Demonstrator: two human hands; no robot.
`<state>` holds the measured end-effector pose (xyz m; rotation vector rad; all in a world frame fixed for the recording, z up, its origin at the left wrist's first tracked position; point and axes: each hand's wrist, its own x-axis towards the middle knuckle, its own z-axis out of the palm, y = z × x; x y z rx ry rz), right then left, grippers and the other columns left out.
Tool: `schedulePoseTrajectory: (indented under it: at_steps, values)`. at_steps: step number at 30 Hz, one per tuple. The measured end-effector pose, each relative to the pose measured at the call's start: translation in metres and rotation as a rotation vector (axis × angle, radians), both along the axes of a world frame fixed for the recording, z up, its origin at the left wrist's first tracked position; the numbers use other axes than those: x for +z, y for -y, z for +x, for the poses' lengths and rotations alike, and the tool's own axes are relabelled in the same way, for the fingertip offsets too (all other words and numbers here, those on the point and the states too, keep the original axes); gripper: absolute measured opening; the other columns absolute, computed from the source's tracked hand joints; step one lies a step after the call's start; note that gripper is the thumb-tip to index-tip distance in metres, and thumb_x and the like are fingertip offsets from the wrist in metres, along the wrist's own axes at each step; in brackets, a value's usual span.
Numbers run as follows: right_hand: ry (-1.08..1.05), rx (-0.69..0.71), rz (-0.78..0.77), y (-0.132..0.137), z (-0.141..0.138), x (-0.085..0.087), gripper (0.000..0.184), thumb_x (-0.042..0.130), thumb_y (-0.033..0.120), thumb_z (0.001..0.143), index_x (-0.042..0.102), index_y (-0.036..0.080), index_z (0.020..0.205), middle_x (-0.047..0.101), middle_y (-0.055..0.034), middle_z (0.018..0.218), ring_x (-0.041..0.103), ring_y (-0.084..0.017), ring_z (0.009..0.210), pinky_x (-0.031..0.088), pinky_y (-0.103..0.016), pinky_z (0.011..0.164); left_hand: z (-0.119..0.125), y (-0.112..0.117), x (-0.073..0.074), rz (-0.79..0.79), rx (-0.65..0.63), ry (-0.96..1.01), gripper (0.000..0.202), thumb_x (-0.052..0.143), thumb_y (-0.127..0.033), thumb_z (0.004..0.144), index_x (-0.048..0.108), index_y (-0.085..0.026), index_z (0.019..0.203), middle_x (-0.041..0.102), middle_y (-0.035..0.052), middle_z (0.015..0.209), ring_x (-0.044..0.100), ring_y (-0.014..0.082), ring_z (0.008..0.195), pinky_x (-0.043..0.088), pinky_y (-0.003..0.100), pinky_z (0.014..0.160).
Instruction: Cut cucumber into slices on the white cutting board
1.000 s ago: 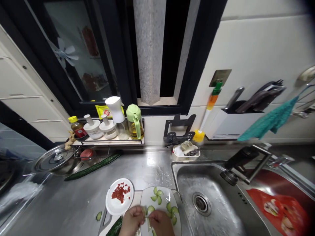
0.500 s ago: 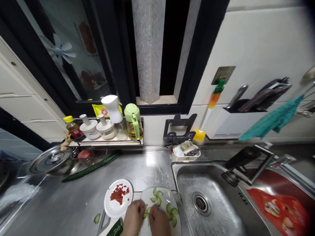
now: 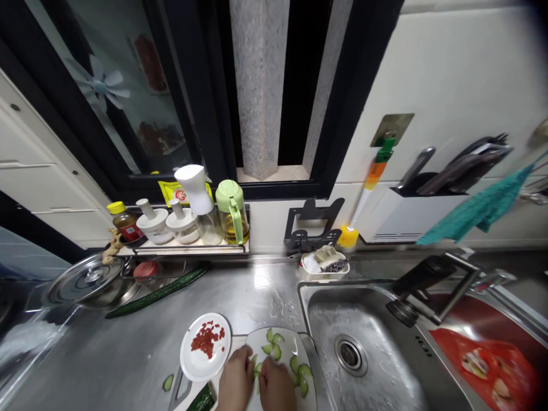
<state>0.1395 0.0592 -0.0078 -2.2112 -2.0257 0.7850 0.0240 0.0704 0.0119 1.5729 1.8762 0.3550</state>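
Note:
My left hand (image 3: pixel 236 378) is over the left rim of a white square plate (image 3: pixel 293 343), its fingers closed in a pinch at a green cucumber slice (image 3: pixel 254 360). Beside it, above the plate, my right hand (image 3: pixel 276 385) also has its fingertips pressed together; what is in them is hidden. Several thin cucumber slices lie on the plate in small groups, one group (image 3: pixel 272 343) near the far edge and another (image 3: pixel 303 370) at the right. A cut piece of dark green cucumber (image 3: pixel 202 398) lies left of my left hand on a white cutting board (image 3: pixel 191 391).
A white round plate (image 3: pixel 188 361) with red goji berries (image 3: pixel 208 341) stands to the left. One cucumber slice (image 3: pixel 168 382) and a whole cucumber (image 3: pixel 158 293) lie on the steel counter. The sink (image 3: pixel 363 319) borders the right. Seasoning jars (image 3: pixel 184 222) line a rack behind.
My left hand has shifted slightly and its fingers have drawn together more. My right hand stays almost in place. The slices on the plate look the same.

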Motion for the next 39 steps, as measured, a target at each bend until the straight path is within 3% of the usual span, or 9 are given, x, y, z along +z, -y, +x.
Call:
schedulePoseTrajectory:
  at_steps: [6,15,21,26,30,35,39]
  values:
    - [0.045,0.035,-0.017,0.0,-0.003,-0.001,0.028,0.046,0.005,0.08,0.066,0.017,0.095,0.069,-0.0116,0.087,0.062,-0.03,0.094,0.044,-0.037,0.076,0.002,0.001,0.003,-0.034,-0.027,-0.032,0.029,0.039,-0.011,0.084,0.06,-0.019,0.104,0.068,0.0049,0.095,0.062,0.0141,0.088,0.04,0.022,0.08]
    - [0.043,0.084,0.018,0.002,-0.002,-0.002,0.027,0.048,0.004,0.08,0.067,0.016,0.095,0.071,-0.0104,0.094,0.059,-0.033,0.102,0.045,-0.044,0.084,0.005,0.005,0.003,-0.034,-0.072,-0.178,0.037,0.036,-0.015,0.088,0.058,-0.019,0.117,0.059,0.009,0.12,0.057,0.0166,0.109,0.037,0.025,0.094]
    - [0.058,0.09,0.024,0.003,-0.002,0.0,0.028,0.048,0.005,0.081,0.068,0.016,0.098,0.072,-0.0109,0.096,0.057,-0.036,0.107,0.045,-0.046,0.085,0.004,0.007,-0.001,0.025,-0.046,-0.173,0.031,0.037,-0.017,0.089,0.061,-0.018,0.109,0.061,0.0097,0.11,0.059,0.0176,0.103,0.04,0.027,0.091]
    - [0.036,0.087,0.052,0.005,-0.001,-0.002,0.028,0.047,0.007,0.081,0.068,0.014,0.099,0.071,-0.0122,0.097,0.057,-0.037,0.107,0.043,-0.047,0.088,0.001,0.009,-0.011,0.069,0.024,-0.062,0.025,0.039,-0.02,0.087,0.059,-0.017,0.101,0.062,0.0091,0.106,0.06,0.0169,0.098,0.043,0.027,0.088]
    - [0.019,0.091,0.075,0.007,0.001,-0.001,0.027,0.046,0.007,0.081,0.067,0.015,0.096,0.071,-0.0113,0.094,0.058,-0.035,0.102,0.042,-0.044,0.087,-0.001,0.01,-0.011,0.095,0.075,0.044,0.025,0.039,-0.026,0.087,0.058,-0.016,0.101,0.063,0.0108,0.105,0.061,0.0191,0.099,0.043,0.03,0.092]
    - [0.033,0.128,0.097,0.01,0.01,0.005,0.025,0.046,0.008,0.081,0.066,0.018,0.092,0.07,-0.0094,0.086,0.059,-0.031,0.091,0.04,-0.04,0.08,-0.025,0.008,-0.001,0.147,0.122,0.11,0.027,0.039,-0.036,0.088,0.06,-0.02,0.095,0.066,0.0089,0.098,0.063,0.0213,0.095,0.045,0.033,0.09]
    - [0.037,0.139,0.098,0.014,0.019,0.007,0.02,0.048,0.011,0.082,0.065,0.02,0.085,0.069,-0.0072,0.079,0.059,-0.028,0.087,0.039,-0.037,0.079,-0.06,0.003,0.002,0.18,0.171,-0.056,0.031,0.035,-0.037,0.089,0.062,-0.022,0.085,0.067,0.0082,0.092,0.064,0.0217,0.09,0.046,0.033,0.085]
